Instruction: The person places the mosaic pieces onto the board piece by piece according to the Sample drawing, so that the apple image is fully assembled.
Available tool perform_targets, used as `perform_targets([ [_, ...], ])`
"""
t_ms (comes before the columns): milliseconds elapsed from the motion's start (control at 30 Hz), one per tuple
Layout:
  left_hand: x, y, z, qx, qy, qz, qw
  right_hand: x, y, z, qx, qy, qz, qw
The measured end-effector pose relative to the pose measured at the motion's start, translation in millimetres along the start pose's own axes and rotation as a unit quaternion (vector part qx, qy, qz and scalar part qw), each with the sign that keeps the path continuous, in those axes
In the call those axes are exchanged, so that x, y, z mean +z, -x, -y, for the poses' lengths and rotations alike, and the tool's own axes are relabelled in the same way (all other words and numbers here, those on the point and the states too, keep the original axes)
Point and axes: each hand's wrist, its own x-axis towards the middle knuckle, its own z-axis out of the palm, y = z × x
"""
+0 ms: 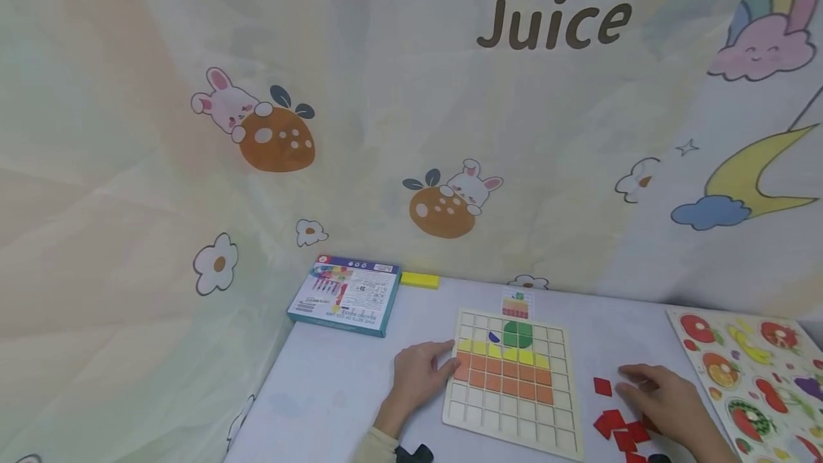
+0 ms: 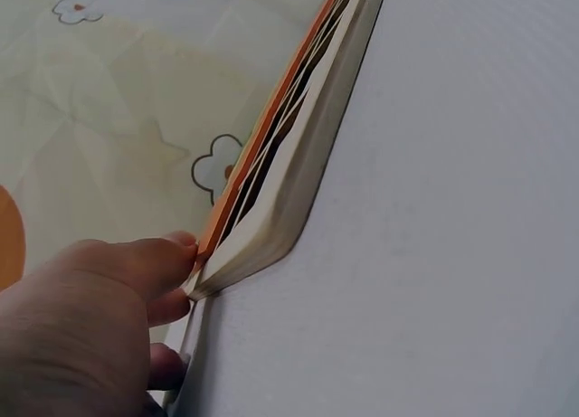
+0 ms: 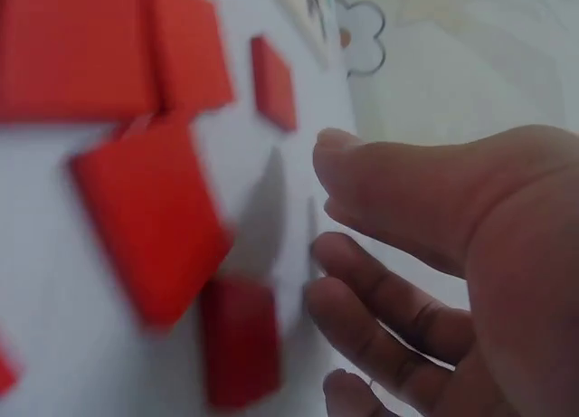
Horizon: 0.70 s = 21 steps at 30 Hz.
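A cream grid board (image 1: 508,420) lies on the table, with green rounded pieces (image 1: 517,334), a small dark blue piece (image 1: 494,337), a row of yellow pieces (image 1: 525,356) and two rows of orange squares (image 1: 501,374) in its cells. My left hand (image 1: 416,375) pinches the board's left edge, thumb by the end of the orange rows. In the left wrist view the thumb (image 2: 154,263) rests at that rim. My right hand (image 1: 669,400) hovers beside several loose red square tiles (image 1: 625,440), fingers loosely bent, nothing between them. One red tile (image 1: 602,386) lies apart from the others.
A small picture card (image 1: 517,304) lies behind the board. At the back left are a flat box (image 1: 347,295) and a yellow strip (image 1: 420,280). A fruit-picture board (image 1: 720,359) lies at the right. A printed cloth (image 1: 360,127) hangs behind.
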Motion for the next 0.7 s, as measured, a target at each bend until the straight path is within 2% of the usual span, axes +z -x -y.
perform_targets([
  [200, 0.9, 0.4, 0.6, -0.002, -0.009, -0.006, 0.9999, 0, 5.2, -14, -0.006, 0.002, 0.004, 1.0],
  [467, 0.0, 0.2, 3.5, 0.016, 0.015, -0.018, 0.9996, 1, 6.5, -14, -0.006, -0.018, 0.003, 0.9998],
  [700, -4.4, 1.6, 5.5, 0.018, 0.013, 0.004, 0.9997, 13, 1.4, -9, -0.033, -0.03, -0.002, 0.999],
])
